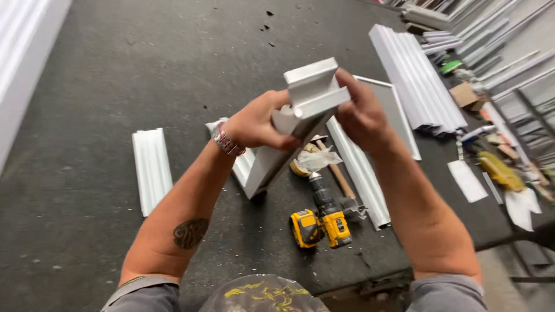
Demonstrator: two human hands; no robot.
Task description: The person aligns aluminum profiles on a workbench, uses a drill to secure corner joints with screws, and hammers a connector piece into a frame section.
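Workshop: cordless drill (321, 222), stacked white mouldings (416, 75), dark carpeted workbench (115, 86).

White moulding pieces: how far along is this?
Done: nothing joined that I can see. In hand: left hand and right hand hold two white moulding pieces end to end. Left: drill lies unused; a short moulding and a stack wait untouched.

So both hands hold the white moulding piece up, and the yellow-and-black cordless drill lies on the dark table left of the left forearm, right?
Not quite. The head view shows the yellow-and-black cordless drill lying between the forearms, right of the left one. Both the left hand and right hand do hold the white moulding piece above the dark table.
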